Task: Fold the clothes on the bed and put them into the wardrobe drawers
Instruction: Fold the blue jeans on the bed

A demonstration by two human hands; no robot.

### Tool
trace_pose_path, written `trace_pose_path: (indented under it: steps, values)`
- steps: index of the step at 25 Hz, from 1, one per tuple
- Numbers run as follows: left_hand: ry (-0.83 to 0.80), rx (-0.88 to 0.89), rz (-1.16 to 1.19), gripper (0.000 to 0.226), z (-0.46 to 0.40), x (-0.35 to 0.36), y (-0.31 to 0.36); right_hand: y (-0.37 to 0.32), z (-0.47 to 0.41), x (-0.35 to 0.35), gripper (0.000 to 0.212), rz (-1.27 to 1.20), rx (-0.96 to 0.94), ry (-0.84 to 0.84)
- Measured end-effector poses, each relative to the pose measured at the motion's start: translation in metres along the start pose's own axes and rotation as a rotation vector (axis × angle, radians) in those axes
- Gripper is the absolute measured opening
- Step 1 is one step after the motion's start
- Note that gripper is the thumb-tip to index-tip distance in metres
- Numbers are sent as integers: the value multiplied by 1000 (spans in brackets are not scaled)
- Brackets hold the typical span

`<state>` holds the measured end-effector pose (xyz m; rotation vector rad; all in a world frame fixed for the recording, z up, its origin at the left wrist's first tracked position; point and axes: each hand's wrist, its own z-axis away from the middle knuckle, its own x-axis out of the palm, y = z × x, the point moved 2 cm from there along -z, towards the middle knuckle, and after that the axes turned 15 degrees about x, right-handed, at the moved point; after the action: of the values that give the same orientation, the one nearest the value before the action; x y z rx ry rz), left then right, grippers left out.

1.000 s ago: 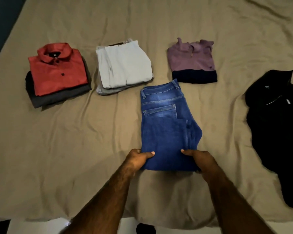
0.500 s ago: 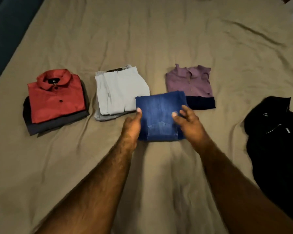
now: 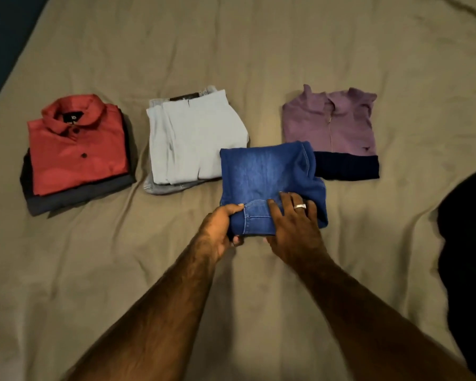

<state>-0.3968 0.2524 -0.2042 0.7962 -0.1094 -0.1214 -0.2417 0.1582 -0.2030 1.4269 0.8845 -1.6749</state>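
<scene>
- The left hand [image 3: 219, 229] grips the near left corner of the folded jeans [image 3: 270, 185], thumb on top and fingers curled under.
- The right hand [image 3: 293, 229] lies on the near right part, fingers spread on the denim; its thumb is hidden, so its hold is not clear.
- The jeans rest on the bed [image 3: 259, 50].
- Beyond the grip, left to right: red shirt [image 3: 77, 144], white pile [image 3: 193, 138], purple shirt [image 3: 330, 127].
- Far right of the hands lies a black garment [image 3: 467, 243].
</scene>
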Motion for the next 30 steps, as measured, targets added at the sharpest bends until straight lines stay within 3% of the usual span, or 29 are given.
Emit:
trace_pose_path:
  steps: [1,3,5,7,10,12,15,17,20,22,23,26,30]
  values:
    - [-46,28,82,24,8,5,4,6,-2,-3,67,-173,19,19]
    - [-28,79,258,48,15,7,20,11,-18,-34,38,-745,169,-54]
    - [126,66,293,76,27,-1,37,5,-34,-72,26,-1410,411,-180]
    - [210,12,163,102,43,-5,43,-15,-34,-97,33,-1898,586,-348]
    - [30,48,208,96,71,-3,63,-38,-9,-115,52,-2229,663,-433]
    - [-97,123,260,83,83,-4,65,-40,20,-100,45,-2151,819,-544]
    - [-117,178,-277,84,78,-24,13,-30,75,-50,38,-1648,1086,-836]
    - [38,183,-521,87,73,-40,-20,-8,92,-23,56,-1277,1130,-677]
    - [231,237,-643,72,63,-29,-28,33,80,-7,101,-767,978,-219]
    - [285,229,-616,76,50,-15,-23,50,59,-5,105,-706,899,-72]
    - [298,215,-585,78,40,-10,-19,56,46,-3,104,-751,861,-79]
    - [238,105,-476,73,3,-11,-13,66,-3,6,117,-930,845,-305]
    - [11,10,-323,62,-12,-11,-6,72,-43,7,85,-920,841,-547]
